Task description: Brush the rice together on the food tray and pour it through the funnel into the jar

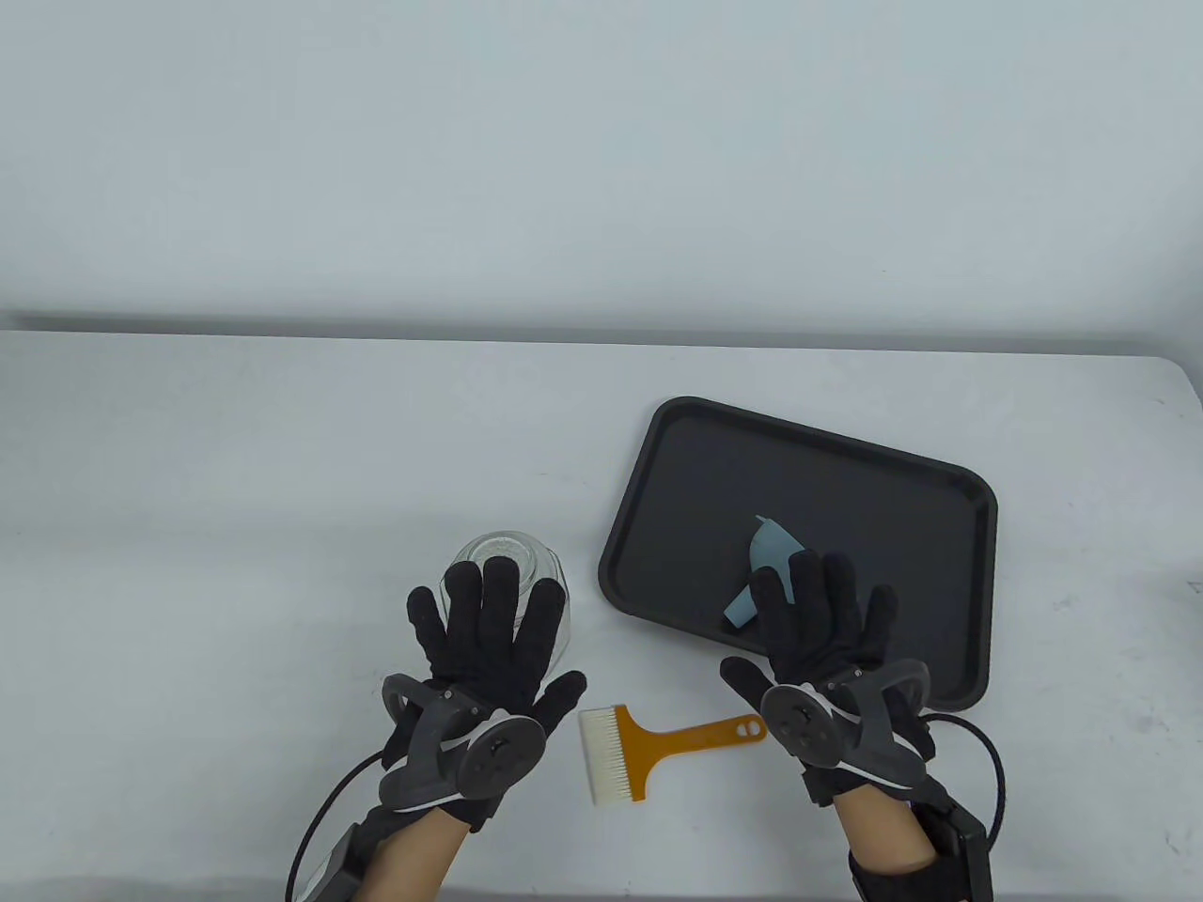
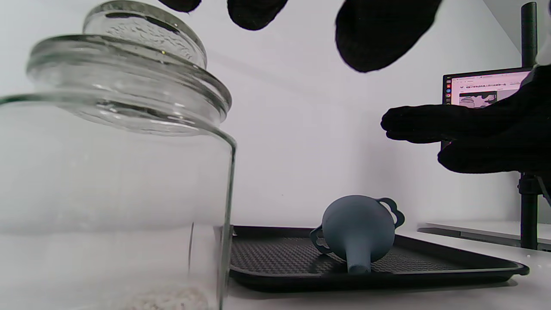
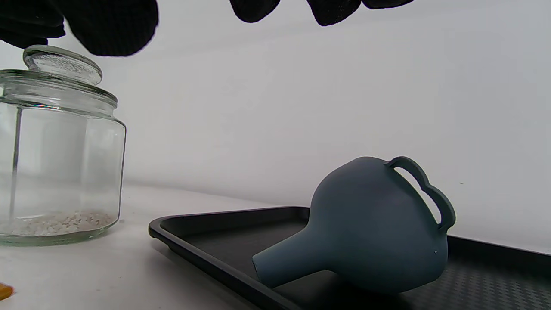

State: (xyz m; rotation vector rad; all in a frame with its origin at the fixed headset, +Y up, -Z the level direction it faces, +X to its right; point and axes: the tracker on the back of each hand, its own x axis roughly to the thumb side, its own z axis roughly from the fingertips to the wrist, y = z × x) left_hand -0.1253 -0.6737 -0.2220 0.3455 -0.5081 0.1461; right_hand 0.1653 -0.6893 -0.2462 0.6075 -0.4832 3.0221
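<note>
A glass jar [image 1: 512,554] with its glass lid on stands left of the tray; a thin layer of rice [image 3: 60,221] lies at its bottom. My left hand [image 1: 489,629] hovers flat over the jar, fingers spread and holding nothing. A blue-grey funnel [image 1: 769,550] lies on its side on the black tray [image 1: 846,470], spout toward the near edge. Above the funnel and the tray's near edge, my right hand [image 1: 818,620] is held flat with straight fingers, empty. An orange-handled brush [image 1: 648,742] with white bristles lies on the table between my hands. No rice shows on the tray.
The white table runs back to a pale wall. In the left wrist view a monitor [image 2: 486,86] on a black pole [image 2: 527,172] stands beyond the tray's right side. Cables trail from both wrists toward the table's near edge.
</note>
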